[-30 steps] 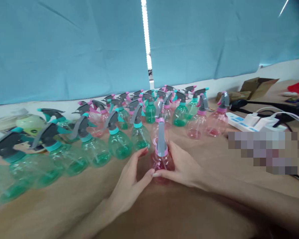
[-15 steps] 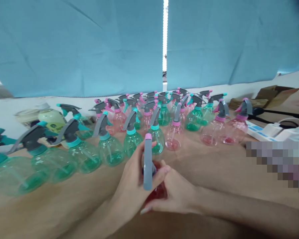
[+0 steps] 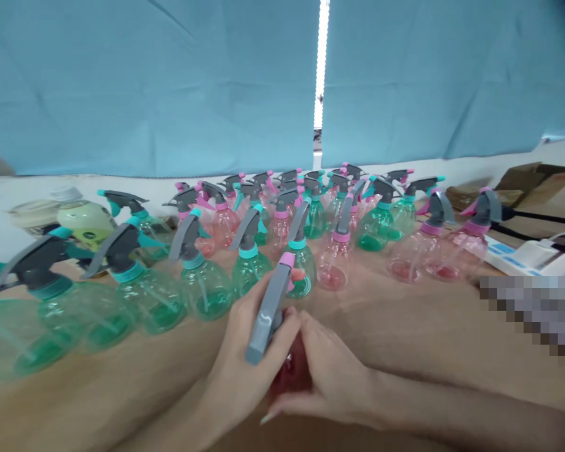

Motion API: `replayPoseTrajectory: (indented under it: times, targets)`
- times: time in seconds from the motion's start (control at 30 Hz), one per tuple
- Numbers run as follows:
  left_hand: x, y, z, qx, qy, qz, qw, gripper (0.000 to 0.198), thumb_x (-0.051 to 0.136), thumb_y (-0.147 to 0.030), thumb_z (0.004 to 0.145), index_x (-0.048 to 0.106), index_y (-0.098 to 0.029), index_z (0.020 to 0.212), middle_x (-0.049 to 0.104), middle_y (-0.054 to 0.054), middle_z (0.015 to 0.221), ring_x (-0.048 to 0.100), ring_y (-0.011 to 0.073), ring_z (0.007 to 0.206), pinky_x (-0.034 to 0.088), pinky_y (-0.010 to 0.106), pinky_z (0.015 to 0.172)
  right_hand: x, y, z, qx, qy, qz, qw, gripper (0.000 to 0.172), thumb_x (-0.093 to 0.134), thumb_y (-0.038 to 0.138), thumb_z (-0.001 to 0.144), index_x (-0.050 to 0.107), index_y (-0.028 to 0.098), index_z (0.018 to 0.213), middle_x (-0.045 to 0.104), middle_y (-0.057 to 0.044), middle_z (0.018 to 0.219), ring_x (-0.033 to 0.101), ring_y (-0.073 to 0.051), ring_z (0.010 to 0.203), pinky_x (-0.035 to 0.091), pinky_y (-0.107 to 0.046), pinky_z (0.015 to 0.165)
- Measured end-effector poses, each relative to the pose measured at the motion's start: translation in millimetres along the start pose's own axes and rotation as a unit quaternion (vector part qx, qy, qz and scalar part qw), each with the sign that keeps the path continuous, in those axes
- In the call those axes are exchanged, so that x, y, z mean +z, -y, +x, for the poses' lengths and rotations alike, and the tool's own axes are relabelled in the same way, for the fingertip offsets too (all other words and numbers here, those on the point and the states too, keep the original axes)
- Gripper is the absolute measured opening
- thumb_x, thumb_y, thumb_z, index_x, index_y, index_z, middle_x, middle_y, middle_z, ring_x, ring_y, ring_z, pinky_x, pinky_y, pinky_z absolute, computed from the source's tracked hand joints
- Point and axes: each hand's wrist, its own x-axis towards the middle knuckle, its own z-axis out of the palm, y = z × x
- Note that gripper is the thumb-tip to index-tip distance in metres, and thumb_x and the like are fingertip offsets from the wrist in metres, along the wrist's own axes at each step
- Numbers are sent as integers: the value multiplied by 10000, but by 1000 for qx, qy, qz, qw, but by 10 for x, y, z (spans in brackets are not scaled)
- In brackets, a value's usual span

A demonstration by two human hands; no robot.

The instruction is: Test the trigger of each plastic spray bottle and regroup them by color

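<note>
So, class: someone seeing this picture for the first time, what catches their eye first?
Probably the crowd of green and pink spray bottles across the table's far half, under a blue curtain. Then, front and centre, the left hand and right hand clasping one pink bottle, its grey trigger head tilted.

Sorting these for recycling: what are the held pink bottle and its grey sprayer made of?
Pink bottle: likely clear tinted plastic, glossy and see-through. Grey sprayer: apparently opaque matte plastic with a pink nozzle tip. Both hands largely hide the bottle.
</note>
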Motion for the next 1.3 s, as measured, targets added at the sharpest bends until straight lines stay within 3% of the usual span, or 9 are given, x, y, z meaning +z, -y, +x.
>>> replayPoseTrajectory:
  times: [0.13, 0.27, 0.43, 0.7, 0.97, 1.3]
  targets:
    - [-9, 42, 14, 7, -36, 20, 999, 354, 532, -298, 846, 560, -312, 1199, 661, 9, 1026, 639, 208, 912, 543, 379, 846, -116, -137, -106, -7, 65, -32, 997, 872, 729, 591, 667, 388, 192, 1363, 539, -155, 1295, 517, -320, 1178, 437, -492, 962]
    - [-14, 37, 35, 41, -41, 29, 998, 299, 516, -269, 851, 588, -331, 1135, 636, -32, 779, 609, 150, 644, 570, 287, 658, -240, -263, -217, 9, 116, -111, 987, 923, 639, 625, 742, 291, 145, 1451, 379, -212, 1460, 356, -341, 1340, 304, -544, 1080]
    - [-12, 27, 60, 71, -46, 55, 995, 345, 528, -243, 831, 577, -340, 1158, 635, -15, 870, 619, 182, 774, 558, 364, 826, -284, -340, -257, 19, 143, -151, 978, 956, 601, 667, 745, 297, 109, 1459, 324, -195, 1493, 281, -308, 1384, 232, -508, 1131]
    - [-21, -30, 114, 71, -15, 28, 997, 318, 511, -203, 816, 606, -300, 1103, 676, -6, 1067, 654, 205, 968, 553, 346, 875, -271, -363, -266, 2, 129, -144, 981, 963, 599, 670, 745, 274, 125, 1471, 358, -160, 1486, 263, -268, 1396, 196, -451, 1153]
    - [-35, -27, 131, 103, 1, 22, 994, 277, 472, -107, 771, 596, -264, 962, 631, -24, 830, 635, 149, 727, 542, 269, 699, -325, -374, -222, 31, 188, -161, 969, 966, 557, 694, 761, 279, 94, 1465, 299, -163, 1507, 228, -271, 1407, 190, -442, 1153]
    - [-60, -30, 152, 83, 38, -8, 996, 131, 474, -130, 761, 553, -218, 816, 598, -10, 749, 605, 151, 676, 498, 280, 654, -336, -395, -242, 38, 184, -140, 972, 944, 567, 679, 764, 258, 144, 1479, 283, -141, 1519, 220, -287, 1408, 195, -462, 1152]
